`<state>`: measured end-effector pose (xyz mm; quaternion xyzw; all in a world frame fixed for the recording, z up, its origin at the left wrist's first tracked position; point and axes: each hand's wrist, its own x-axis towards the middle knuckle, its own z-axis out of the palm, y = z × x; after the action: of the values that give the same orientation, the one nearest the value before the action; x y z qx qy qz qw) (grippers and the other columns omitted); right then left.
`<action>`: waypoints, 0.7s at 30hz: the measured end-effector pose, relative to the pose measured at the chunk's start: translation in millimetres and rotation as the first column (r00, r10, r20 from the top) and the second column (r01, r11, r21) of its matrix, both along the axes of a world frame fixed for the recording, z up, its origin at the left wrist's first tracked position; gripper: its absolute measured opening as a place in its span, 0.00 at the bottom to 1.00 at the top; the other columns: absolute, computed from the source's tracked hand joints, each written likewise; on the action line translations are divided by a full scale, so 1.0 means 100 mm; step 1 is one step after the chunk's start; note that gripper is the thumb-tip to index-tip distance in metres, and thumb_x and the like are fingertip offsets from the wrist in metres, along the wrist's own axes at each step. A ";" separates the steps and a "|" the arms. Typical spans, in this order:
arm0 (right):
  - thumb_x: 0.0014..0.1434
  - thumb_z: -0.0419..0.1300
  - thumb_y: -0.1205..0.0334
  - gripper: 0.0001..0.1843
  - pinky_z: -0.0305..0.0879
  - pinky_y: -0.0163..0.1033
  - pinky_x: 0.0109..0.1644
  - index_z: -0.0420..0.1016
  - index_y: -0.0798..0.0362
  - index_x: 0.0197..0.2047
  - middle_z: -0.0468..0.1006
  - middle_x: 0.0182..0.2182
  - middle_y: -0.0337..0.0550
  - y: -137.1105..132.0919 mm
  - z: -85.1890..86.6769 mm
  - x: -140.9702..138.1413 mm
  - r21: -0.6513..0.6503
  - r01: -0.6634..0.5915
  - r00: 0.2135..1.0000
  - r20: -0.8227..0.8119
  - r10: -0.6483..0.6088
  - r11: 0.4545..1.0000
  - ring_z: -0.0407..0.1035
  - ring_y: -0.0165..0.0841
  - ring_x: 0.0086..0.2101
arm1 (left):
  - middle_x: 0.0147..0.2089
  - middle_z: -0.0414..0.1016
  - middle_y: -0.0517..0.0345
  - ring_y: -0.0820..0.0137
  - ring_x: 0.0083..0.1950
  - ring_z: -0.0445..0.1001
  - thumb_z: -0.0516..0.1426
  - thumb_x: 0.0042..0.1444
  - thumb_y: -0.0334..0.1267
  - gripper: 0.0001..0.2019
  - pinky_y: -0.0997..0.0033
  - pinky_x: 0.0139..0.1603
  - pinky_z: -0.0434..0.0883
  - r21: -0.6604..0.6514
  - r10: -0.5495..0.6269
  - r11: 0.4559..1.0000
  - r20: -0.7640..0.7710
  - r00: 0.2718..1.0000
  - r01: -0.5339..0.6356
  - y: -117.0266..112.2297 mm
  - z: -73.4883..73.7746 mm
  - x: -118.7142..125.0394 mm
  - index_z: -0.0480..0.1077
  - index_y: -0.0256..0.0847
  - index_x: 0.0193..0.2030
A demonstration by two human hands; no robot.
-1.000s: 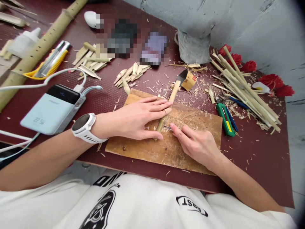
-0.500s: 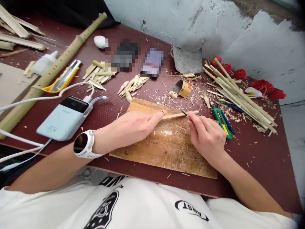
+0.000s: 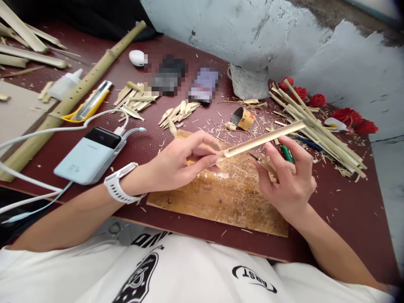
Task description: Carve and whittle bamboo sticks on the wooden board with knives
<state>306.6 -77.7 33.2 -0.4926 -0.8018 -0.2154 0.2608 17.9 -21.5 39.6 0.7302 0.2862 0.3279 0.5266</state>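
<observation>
My left hand [image 3: 179, 164] pinches the near end of a pale bamboo strip [image 3: 261, 139], held up above the wooden cutting board [image 3: 221, 198] and slanting up to the right. My right hand [image 3: 288, 179] is closed on a small metal-tipped blade [image 3: 256, 158], its point just under the strip. A white watch [image 3: 121, 185] sits on my left wrist.
A bundle of bamboo sticks [image 3: 318, 122] and red flowers [image 3: 350, 114] lie at right, with a green cutter [image 3: 286, 153] beside them. A power bank [image 3: 90, 155] with cables, a yellow utility knife [image 3: 90, 101], a long bamboo pole [image 3: 72, 97] and cut slivers [image 3: 178, 111] lie left and behind.
The strip has been lifted off the board and tilted up to the right. My right hand dropped below it, palm turned up, still with the blade.
</observation>
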 end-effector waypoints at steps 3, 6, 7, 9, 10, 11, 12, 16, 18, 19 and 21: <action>0.64 0.66 0.67 0.36 0.77 0.39 0.37 0.65 0.48 0.73 0.69 0.67 0.59 0.01 -0.02 0.02 0.033 -0.027 1.000 -0.008 0.027 0.999 0.74 0.49 0.57 | 0.51 0.84 0.52 0.66 0.50 0.86 0.55 0.73 0.34 0.07 0.71 0.51 0.85 0.008 -0.042 0.999 0.014 0.999 0.041 -0.01 0.00 -0.01 0.65 0.42 0.55; 0.64 0.66 0.70 0.38 0.78 0.40 0.39 0.62 0.49 0.75 0.69 0.67 0.59 0.01 -0.02 0.01 0.045 -0.039 0.999 -0.023 0.040 0.998 0.72 0.50 0.61 | 0.54 0.83 0.50 0.65 0.55 0.85 0.55 0.72 0.33 0.11 0.70 0.55 0.83 0.040 -0.075 0.996 0.011 0.997 0.075 -0.02 -0.03 -0.02 0.65 0.42 0.58; 0.63 0.66 0.70 0.39 0.79 0.40 0.40 0.62 0.48 0.75 0.70 0.67 0.58 0.01 -0.02 0.01 0.053 -0.040 0.999 -0.022 0.041 0.998 0.72 0.50 0.61 | 0.54 0.83 0.50 0.65 0.56 0.84 0.55 0.72 0.33 0.11 0.71 0.56 0.83 0.040 -0.084 0.996 0.014 0.996 0.083 -0.03 -0.04 -0.02 0.65 0.42 0.59; 0.62 0.68 0.70 0.40 0.79 0.40 0.41 0.64 0.47 0.74 0.70 0.67 0.57 0.02 -0.02 0.01 0.072 -0.038 0.999 -0.021 0.039 0.997 0.74 0.48 0.59 | 0.54 0.84 0.49 0.66 0.54 0.85 0.56 0.71 0.32 0.13 0.72 0.54 0.84 0.025 -0.091 0.996 0.023 0.996 0.091 -0.03 -0.07 -0.02 0.64 0.42 0.60; 0.62 0.69 0.70 0.39 0.80 0.39 0.41 0.65 0.46 0.73 0.69 0.67 0.57 0.02 -0.02 0.00 0.077 -0.039 0.999 -0.020 0.041 0.996 0.75 0.46 0.58 | 0.53 0.84 0.50 0.67 0.53 0.85 0.56 0.71 0.32 0.13 0.73 0.53 0.84 0.010 -0.090 0.996 0.024 0.996 0.089 -0.03 -0.08 -0.01 0.64 0.41 0.60; 0.62 0.69 0.70 0.38 0.79 0.38 0.40 0.67 0.46 0.72 0.69 0.67 0.56 0.02 -0.02 0.01 0.082 -0.045 0.999 -0.021 0.047 0.996 0.77 0.44 0.55 | 0.53 0.84 0.50 0.67 0.52 0.86 0.57 0.70 0.32 0.14 0.74 0.52 0.84 -0.006 -0.086 0.996 0.023 0.996 0.086 -0.03 -0.09 -0.01 0.64 0.41 0.60; 0.62 0.69 0.70 0.36 0.79 0.37 0.39 0.68 0.46 0.71 0.68 0.68 0.56 0.02 -0.03 0.01 0.087 -0.053 0.998 -0.021 0.055 0.995 0.78 0.42 0.53 | 0.53 0.84 0.50 0.67 0.51 0.86 0.57 0.70 0.32 0.14 0.75 0.49 0.84 -0.025 -0.084 0.996 0.019 0.996 0.084 -0.04 -0.10 0.00 0.64 0.42 0.59; 0.63 0.70 0.66 0.35 0.75 0.34 0.36 0.68 0.47 0.70 0.72 0.67 0.55 0.01 -0.02 0.03 0.047 -0.149 0.988 0.033 0.148 0.988 0.80 0.34 0.44 | 0.49 0.85 0.53 0.71 0.39 0.86 0.57 0.71 0.35 0.12 0.77 0.38 0.83 -0.079 -0.103 0.992 -0.006 0.995 0.102 -0.05 -0.08 0.01 0.63 0.43 0.58; 0.63 0.71 0.66 0.35 0.75 0.34 0.39 0.68 0.50 0.70 0.75 0.64 0.54 0.00 -0.02 0.02 -0.018 -0.203 0.977 0.070 0.204 0.979 0.80 0.33 0.44 | 0.42 0.84 0.57 0.73 0.34 0.84 0.56 0.72 0.36 0.09 0.76 0.38 0.81 -0.055 -0.127 0.991 -0.025 0.992 0.126 -0.05 -0.06 0.01 0.63 0.42 0.56; 0.64 0.70 0.66 0.33 0.74 0.34 0.40 0.68 0.51 0.69 0.77 0.62 0.54 -0.01 -0.01 0.02 -0.048 -0.218 0.972 0.083 0.222 0.975 0.80 0.33 0.44 | 0.38 0.83 0.58 0.73 0.33 0.83 0.55 0.73 0.36 0.08 0.75 0.39 0.80 -0.033 -0.141 0.990 -0.036 0.989 0.140 -0.05 -0.05 0.01 0.64 0.42 0.56; 0.66 0.68 0.66 0.28 0.72 0.34 0.39 0.70 0.52 0.67 0.82 0.54 0.50 -0.01 -0.01 0.01 -0.079 -0.211 0.971 0.098 0.218 0.974 0.79 0.30 0.40 | 0.33 0.80 0.61 0.75 0.32 0.81 0.53 0.74 0.35 0.06 0.76 0.38 0.78 0.018 -0.151 0.988 -0.060 0.987 0.153 -0.04 -0.04 0.01 0.65 0.41 0.55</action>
<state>307.3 -78.9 32.5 -0.3997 -0.8698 -0.1844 0.2227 18.8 -25.5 35.7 0.7653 0.2413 0.2684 0.5330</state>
